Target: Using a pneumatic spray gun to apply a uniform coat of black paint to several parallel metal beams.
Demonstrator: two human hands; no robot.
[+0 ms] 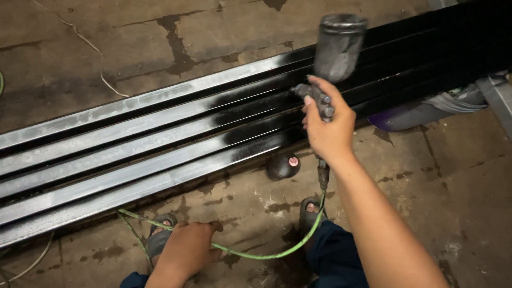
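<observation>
My right hand (329, 128) grips a grey spray gun (333, 58) with a paint-stained cup on top, held over several long metal bars (133, 144) lying side by side on the floor. The bars are black on the right half and bare grey on the left. A green air hose (266, 255) runs from the gun's base down and left, past my left hand (186, 250), which rests loosely curled on my knee next to the hose. My sandalled feet (312, 210) stand just in front of the bars.
A small round black can (284, 166) sits under the bars' near edge. A purple and grey bundle (426, 109) lies at the right under the bars. The stained concrete floor (453, 181) surrounds everything; thin cords (90, 48) trail at the upper left.
</observation>
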